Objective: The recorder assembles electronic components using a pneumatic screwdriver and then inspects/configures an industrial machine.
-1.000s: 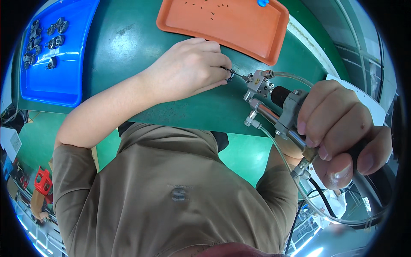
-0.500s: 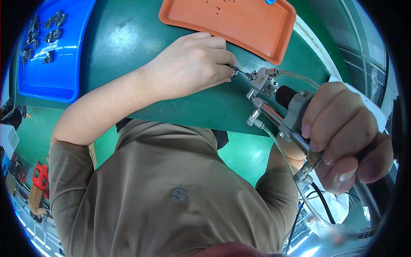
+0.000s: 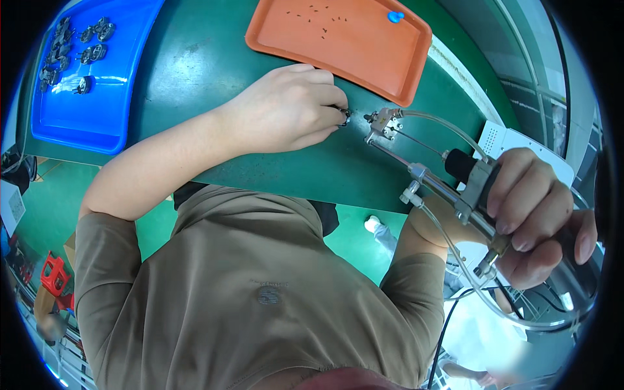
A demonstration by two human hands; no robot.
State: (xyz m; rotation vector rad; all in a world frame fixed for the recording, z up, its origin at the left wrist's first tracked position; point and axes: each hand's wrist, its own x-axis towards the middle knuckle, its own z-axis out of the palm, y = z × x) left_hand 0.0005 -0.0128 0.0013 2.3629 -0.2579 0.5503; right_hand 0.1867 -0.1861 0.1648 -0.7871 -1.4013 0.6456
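Observation:
My left hand (image 3: 292, 107) is closed on the green table, pinching a small dark metal part (image 3: 344, 118) that mostly hides behind the fingers. My right hand (image 3: 539, 214) wraps round the grip of a hose-fed pneumatic screwdriver (image 3: 482, 179), held at a slant over the table's right side. The tool's silver nose block (image 3: 386, 123) points toward the part, with a short gap between them. A thin bare shaft (image 3: 419, 141) runs from the nose block back to a black collar (image 3: 459, 165).
A blue tray (image 3: 78, 133) at the far left holds several small dark metal assemblies. The orange tray (image 3: 370, 65) beyond my left hand carries scattered tiny screws and a blue knob-like piece (image 3: 395, 17). Clear hoses loop from the tool. Behind it lies a white panel (image 3: 510, 146).
The screwdriver has drawn back from the part, toward the right. Its nose block now stands farther from the collar, baring the shaft. My left hand still pinches the part; the view has shifted slightly.

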